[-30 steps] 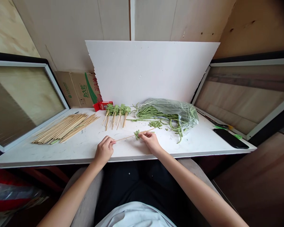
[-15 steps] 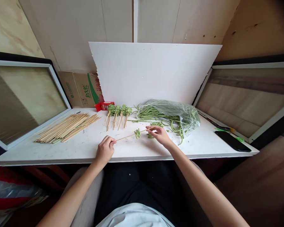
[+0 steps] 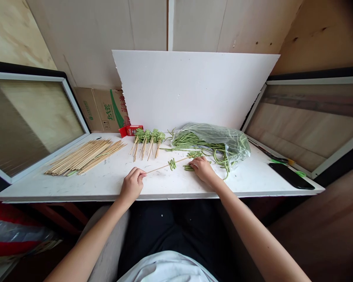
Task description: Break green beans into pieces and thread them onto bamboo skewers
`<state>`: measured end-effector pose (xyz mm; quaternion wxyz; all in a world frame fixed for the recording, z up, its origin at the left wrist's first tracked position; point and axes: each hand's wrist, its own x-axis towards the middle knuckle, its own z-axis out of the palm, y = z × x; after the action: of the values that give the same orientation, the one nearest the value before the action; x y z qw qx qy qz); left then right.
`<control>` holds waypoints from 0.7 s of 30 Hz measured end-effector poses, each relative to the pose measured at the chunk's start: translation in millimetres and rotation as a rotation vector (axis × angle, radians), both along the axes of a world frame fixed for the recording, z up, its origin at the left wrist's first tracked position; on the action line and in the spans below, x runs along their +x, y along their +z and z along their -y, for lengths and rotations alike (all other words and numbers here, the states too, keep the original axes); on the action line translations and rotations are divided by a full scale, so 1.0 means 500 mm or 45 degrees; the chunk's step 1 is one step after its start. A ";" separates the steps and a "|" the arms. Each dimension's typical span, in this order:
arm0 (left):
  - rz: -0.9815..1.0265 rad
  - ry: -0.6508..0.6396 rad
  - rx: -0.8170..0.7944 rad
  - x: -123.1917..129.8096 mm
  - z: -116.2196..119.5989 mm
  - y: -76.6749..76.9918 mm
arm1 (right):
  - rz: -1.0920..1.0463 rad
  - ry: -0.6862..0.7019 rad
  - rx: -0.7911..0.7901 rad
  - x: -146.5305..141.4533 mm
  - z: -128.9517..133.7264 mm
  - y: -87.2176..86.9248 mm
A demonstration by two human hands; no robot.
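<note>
My left hand (image 3: 132, 183) is closed around the blunt end of a thin bamboo skewer (image 3: 158, 169), which slants up to the right above the table. Several short pieces of green bean (image 3: 172, 164) are threaded crosswise on it. Low over the table, my right hand (image 3: 204, 169) has its fingers bent together at a small pile of cut green bean pieces (image 3: 188, 168); the fingertips partly hide what they pinch. Just behind that hand lies another heap of cut bean pieces (image 3: 195, 154). Long green beans (image 3: 186, 140) spill from a clear plastic bag (image 3: 233, 141) farther back.
Loaded bean skewers (image 3: 150, 137) lie near a red box (image 3: 131, 130) at the back. A stack of bare bamboo skewers (image 3: 85, 156) is on the left. A black phone (image 3: 291, 176) and scissors (image 3: 275, 156) lie at the right. A white board (image 3: 194, 90) stands behind.
My right hand has left the skewer's tip and moved slightly right and down to the cut bean pieces. My left hand still holds the skewer in nearly the same place.
</note>
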<state>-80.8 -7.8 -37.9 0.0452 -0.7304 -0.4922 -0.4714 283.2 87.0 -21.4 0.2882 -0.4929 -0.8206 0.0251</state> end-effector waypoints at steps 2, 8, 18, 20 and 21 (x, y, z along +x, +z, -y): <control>0.000 0.004 -0.007 0.001 0.000 0.001 | -0.019 -0.017 -0.010 0.001 -0.002 0.001; -0.004 0.002 -0.012 0.000 0.001 0.000 | -0.096 0.016 -0.020 0.001 -0.005 0.000; -0.005 0.020 -0.011 0.001 0.001 -0.002 | -0.983 0.054 -0.406 -0.005 -0.002 0.021; -0.005 0.032 -0.022 0.000 -0.001 -0.003 | -1.222 0.173 -0.618 -0.009 0.009 0.030; -0.006 0.037 -0.029 0.000 -0.002 -0.004 | -1.315 0.229 -0.698 -0.010 0.014 0.034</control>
<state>-81.0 -7.1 -40.1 0.0450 -0.7248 -0.5079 -0.4633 278.1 80.0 -4.3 0.5093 -0.4016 -0.5762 0.4974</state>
